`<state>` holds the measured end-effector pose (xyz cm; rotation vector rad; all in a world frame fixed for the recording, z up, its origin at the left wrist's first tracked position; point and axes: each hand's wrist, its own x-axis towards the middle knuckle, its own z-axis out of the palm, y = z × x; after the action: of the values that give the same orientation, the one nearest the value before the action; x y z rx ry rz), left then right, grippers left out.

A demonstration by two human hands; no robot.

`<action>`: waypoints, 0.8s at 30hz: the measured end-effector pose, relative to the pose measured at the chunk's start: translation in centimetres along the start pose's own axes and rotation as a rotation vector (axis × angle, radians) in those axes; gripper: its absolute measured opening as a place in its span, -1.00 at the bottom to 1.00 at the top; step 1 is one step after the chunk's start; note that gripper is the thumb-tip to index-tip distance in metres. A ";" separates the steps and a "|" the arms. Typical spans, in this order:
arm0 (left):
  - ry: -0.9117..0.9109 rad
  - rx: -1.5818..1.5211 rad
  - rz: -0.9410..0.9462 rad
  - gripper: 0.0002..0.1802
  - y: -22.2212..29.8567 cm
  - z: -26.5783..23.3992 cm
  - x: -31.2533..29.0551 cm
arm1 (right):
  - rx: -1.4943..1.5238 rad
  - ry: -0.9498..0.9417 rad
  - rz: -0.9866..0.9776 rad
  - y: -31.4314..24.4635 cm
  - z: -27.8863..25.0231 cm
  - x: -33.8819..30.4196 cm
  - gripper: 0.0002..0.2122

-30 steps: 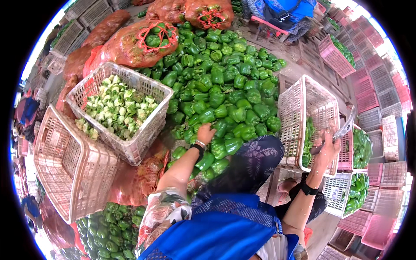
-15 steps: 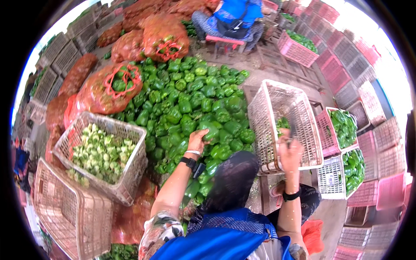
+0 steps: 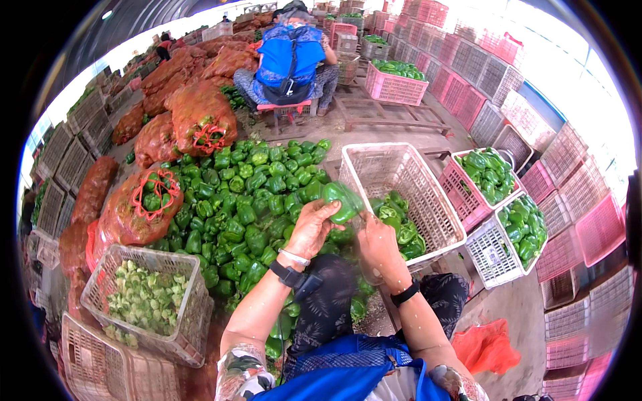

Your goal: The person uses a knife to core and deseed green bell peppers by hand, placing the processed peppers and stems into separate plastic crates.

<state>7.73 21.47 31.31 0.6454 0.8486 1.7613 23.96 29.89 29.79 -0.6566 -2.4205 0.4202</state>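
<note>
A green bell pepper is in my left hand, fingers and thumb closed around it. My right hand is a fist against the pepper's right side; the knife seen in it earlier is mostly hidden and blurred now. Below and beyond my hands spreads a large heap of green bell peppers. At my right stands a pale plastic crate, with several peppers in its near left part. A crate at my left holds pale green cut pieces.
Orange mesh sacks lie behind the heap. Another person in blue sits on a low stool ahead. Full pink and white crates stand at right, beside stacked crates. A red bag lies on the floor.
My right hand has come left from over the pale crate to the pepper. My left hand has raised the pepper off the heap. The view has tilted up, showing more of the far room.
</note>
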 end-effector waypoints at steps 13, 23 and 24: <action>-0.145 -0.019 -0.215 -0.69 -2.7 3.2 4.3 | -0.075 0.155 0.087 7.9 0.4 -1.0 -0.73; -0.166 -0.037 -0.110 -0.41 -2.5 2.5 7.9 | -0.088 0.295 0.620 15.3 -2.4 0.5 -0.78; -0.166 0.008 -0.125 -0.40 -2.5 1.4 6.9 | 0.023 0.320 0.526 13.7 -1.8 0.6 -0.76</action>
<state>7.95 28.82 30.40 0.7177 0.7651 1.5697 29.49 41.83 25.52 -1.2526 -1.9218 0.5047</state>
